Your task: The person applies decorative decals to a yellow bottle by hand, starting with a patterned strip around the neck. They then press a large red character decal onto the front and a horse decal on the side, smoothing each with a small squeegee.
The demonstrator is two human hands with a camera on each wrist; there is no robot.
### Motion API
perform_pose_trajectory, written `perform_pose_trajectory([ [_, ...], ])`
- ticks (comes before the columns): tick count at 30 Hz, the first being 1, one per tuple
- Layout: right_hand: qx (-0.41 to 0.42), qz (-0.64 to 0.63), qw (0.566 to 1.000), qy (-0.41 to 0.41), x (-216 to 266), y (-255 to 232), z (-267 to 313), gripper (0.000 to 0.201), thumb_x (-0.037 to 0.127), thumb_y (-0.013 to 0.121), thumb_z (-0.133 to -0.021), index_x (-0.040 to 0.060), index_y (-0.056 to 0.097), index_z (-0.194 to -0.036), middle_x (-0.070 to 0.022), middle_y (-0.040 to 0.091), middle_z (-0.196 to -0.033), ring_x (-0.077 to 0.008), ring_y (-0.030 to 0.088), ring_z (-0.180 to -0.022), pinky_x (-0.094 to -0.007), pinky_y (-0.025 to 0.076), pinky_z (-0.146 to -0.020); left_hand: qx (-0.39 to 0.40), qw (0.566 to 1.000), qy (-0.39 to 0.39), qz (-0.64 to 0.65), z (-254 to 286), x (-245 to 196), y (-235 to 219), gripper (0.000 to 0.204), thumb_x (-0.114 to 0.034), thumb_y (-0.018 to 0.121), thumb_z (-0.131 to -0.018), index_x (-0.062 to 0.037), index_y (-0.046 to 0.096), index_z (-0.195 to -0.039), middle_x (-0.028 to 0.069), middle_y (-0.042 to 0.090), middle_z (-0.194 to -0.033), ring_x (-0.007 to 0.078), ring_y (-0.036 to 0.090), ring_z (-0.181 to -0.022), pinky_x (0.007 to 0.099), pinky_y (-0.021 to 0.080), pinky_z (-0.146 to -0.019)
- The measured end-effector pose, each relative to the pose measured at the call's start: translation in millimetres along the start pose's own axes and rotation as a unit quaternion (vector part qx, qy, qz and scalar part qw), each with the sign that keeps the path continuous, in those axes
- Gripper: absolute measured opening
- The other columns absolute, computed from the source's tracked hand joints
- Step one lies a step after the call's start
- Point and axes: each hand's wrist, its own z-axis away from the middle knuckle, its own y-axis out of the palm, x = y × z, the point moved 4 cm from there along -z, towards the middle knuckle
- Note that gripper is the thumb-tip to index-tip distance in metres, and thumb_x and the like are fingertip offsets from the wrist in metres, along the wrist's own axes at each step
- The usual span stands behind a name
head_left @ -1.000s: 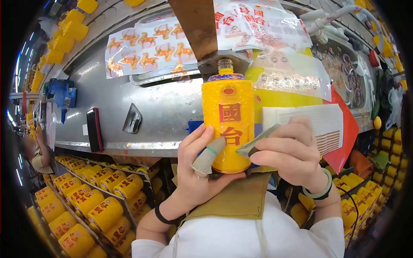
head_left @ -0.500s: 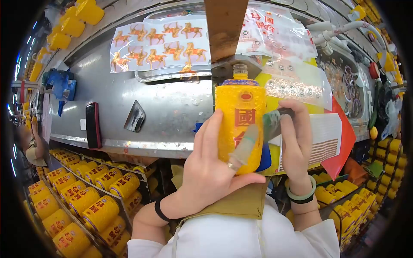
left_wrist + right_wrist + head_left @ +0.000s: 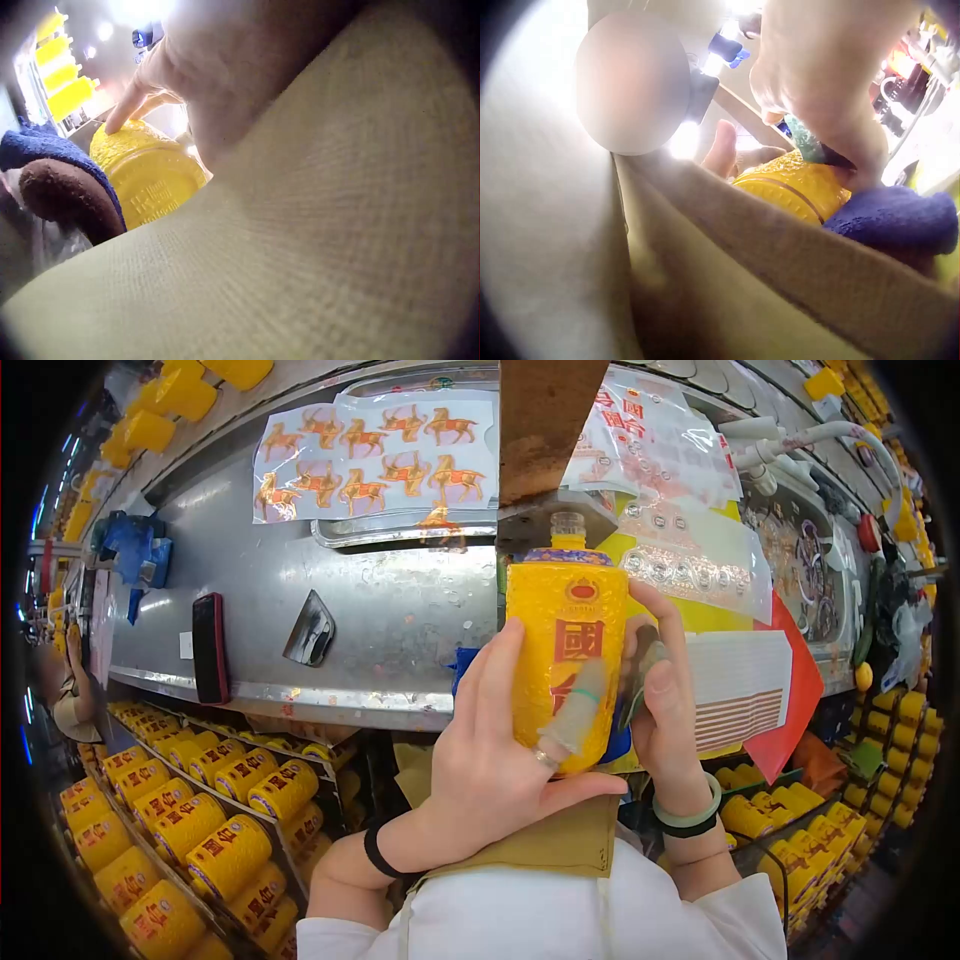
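A yellow textured bottle (image 3: 535, 620) with red characters and a clear glass neck stands tilted toward the person in the head view. The left hand (image 3: 490, 755) grips it from the left, fingers across its front and one finger in a pale sleeve (image 3: 578, 715). Its yellow base (image 3: 154, 187) shows in the left wrist view. At the bottle's right side, the right hand (image 3: 668, 725) pinches a thin, flat grey-green piece (image 3: 640, 675) against or close to the bottle's flank. Green and dark parts of this piece (image 3: 804, 139) also show in the right wrist view.
A wooden post (image 3: 548, 430) rises right behind the bottle. Sheets of horse decals (image 3: 345, 445) lie over a metal tray on the steel table (image 3: 400, 600). A phone (image 3: 209, 650) is at left, a striped paper (image 3: 735, 690) at right. Racks of yellow bottles (image 3: 225, 850) flank the person.
The right hand has gone from the bottle's front round to its right side with the flat piece. The left fingers now spread further across the front, and the bottle sits further right in view.
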Motion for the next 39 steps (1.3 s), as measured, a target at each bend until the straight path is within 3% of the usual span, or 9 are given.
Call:
perform_pose_trajectory([
  [10,-0.007,0.006,1.000,0.019,5.7,0.8,-0.1,0.089,0.062,0.067,-0.096,0.0041,0.036,-0.156,0.0027,0.042,-0.098,-0.0081,0.039,-0.088,-0.0221,0.033,-0.078,-0.066,0.997,0.004,0.051,16.0,18.1,10.9,0.094,-0.058,0.090,-0.072,-0.0001,0.064,-0.141,0.0303,0.046,-0.151,0.0418,0.060,-0.129,0.0456,0.056,-0.103],
  [16,-0.002,0.001,1.000,0.016,4.5,-1.0,-1.8,0.087,0.060,0.067,-0.097,0.0045,0.037,-0.156,0.0028,0.042,-0.097,-0.0076,0.039,-0.087,-0.0218,0.032,-0.078,0.029,1.000,0.012,-0.004,-13.1,9.9,-7.1,0.091,-0.058,0.089,-0.071,-0.0056,0.066,-0.141,0.0251,0.052,-0.140,0.0395,0.065,-0.118,0.0444,0.060,-0.094],
  [24,0.007,0.015,1.000,0.021,-2.5,-7.6,-0.9,0.091,0.064,0.066,-0.096,0.0034,0.036,-0.157,0.0020,0.042,-0.099,-0.0077,0.038,-0.088,-0.0217,0.031,-0.078,-0.035,0.999,0.021,0.004,-8.1,25.6,0.5,0.082,-0.053,0.089,-0.073,-0.0007,0.069,-0.132,0.0239,0.059,-0.128,0.0382,0.068,-0.102,0.0422,0.061,-0.084],
  [28,0.036,0.060,0.996,-0.052,16.9,-21.1,-20.9,0.065,0.045,0.056,-0.107,0.0027,0.042,-0.153,0.0003,0.047,-0.108,-0.0083,0.043,-0.095,-0.0217,0.036,-0.086,-0.058,0.997,0.028,0.033,-2.5,31.5,-4.2,0.072,-0.044,0.089,-0.079,0.0052,0.069,-0.127,0.0258,0.061,-0.129,0.0406,0.069,-0.103,0.0419,0.061,-0.084],
  [31,-0.003,0.214,0.972,-0.098,57.5,-11.8,-28.9,0.041,0.017,0.049,-0.110,0.0011,0.049,-0.147,-0.0050,0.055,-0.120,-0.0130,0.053,-0.100,-0.0259,0.044,-0.093,-0.053,0.994,0.021,0.091,0.7,47.4,-8.0,0.064,-0.038,0.084,-0.087,0.0074,0.067,-0.129,0.0269,0.060,-0.134,0.0431,0.069,-0.109,0.0405,0.060,-0.086],
  [33,-0.053,0.325,0.883,-0.334,73.0,-4.3,-33.8,0.035,0.011,0.061,-0.101,0.0009,0.060,-0.135,-0.0097,0.065,-0.117,-0.0191,0.061,-0.093,-0.0312,0.050,-0.085,-0.029,0.989,-0.026,0.146,3.7,54.4,-9.9,0.060,-0.040,0.071,-0.099,0.0107,0.066,-0.130,0.0275,0.059,-0.137,0.0409,0.069,-0.115,0.0404,0.060,-0.092],
  [34,0.033,0.452,0.769,-0.451,88.1,0.4,-34.7,0.027,0.006,0.068,-0.091,0.0033,0.070,-0.118,-0.0090,0.071,-0.109,-0.0217,0.065,-0.087,-0.0336,0.052,-0.076,-0.066,0.961,-0.079,0.257,6.8,62.5,-7.7,0.063,-0.044,0.064,-0.103,0.0117,0.064,-0.131,0.0271,0.059,-0.138,0.0384,0.068,-0.117,0.0413,0.059,-0.095],
  [36,0.157,0.494,0.680,-0.519,94.8,26.3,-10.0,0.025,0.007,0.071,-0.083,0.0050,0.074,-0.108,-0.0027,0.073,-0.105,-0.0188,0.063,-0.087,-0.0326,0.051,-0.072,-0.105,0.919,-0.135,0.356,7.2,67.7,-10.9,0.076,-0.056,0.044,-0.109,0.0127,0.058,-0.138,0.0256,0.058,-0.139,0.0318,0.067,-0.120,0.0438,0.058,-0.100],
  [39,0.338,0.454,0.713,-0.414,90.4,48.7,27.5,0.038,0.013,0.078,-0.079,0.0107,0.077,-0.116,-0.0022,0.074,-0.105,-0.0195,0.060,-0.084,-0.0359,0.048,-0.078,-0.129,0.915,-0.128,0.360,8.0,75.6,-15.5,0.079,-0.058,0.040,-0.109,0.0120,0.055,-0.142,0.0251,0.058,-0.139,0.0321,0.066,-0.120,0.0432,0.058,-0.099],
])
